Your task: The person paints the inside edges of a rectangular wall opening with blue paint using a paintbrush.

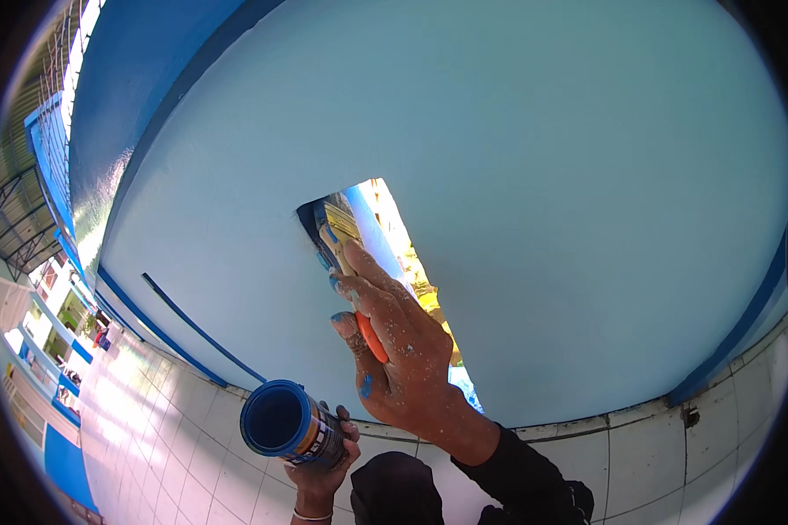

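Observation:
My right hand [400, 348], spotted with blue and white paint, grips a paintbrush [371, 338] with an orange handle end. The brush head is at the upper left edge of a narrow rectangular opening [384, 230] in the pale blue wall [532, 197]. Dark blue paint lines that edge; the bristles are mostly hidden. Lower left, my left hand [325, 466] holds an open paint can [302, 433] by its side and base, tilted so that its blue inside shows. The can stays apart from the brush and the wall's opening.
White floor tiles [236, 485] run along the wall's foot. A dark blue stripe [197, 328] marks the wall at left, and a blue band [735, 354] borders it at right. A walkway under a metal roof [13, 197] stretches away at far left. My knee [397, 489] shows below.

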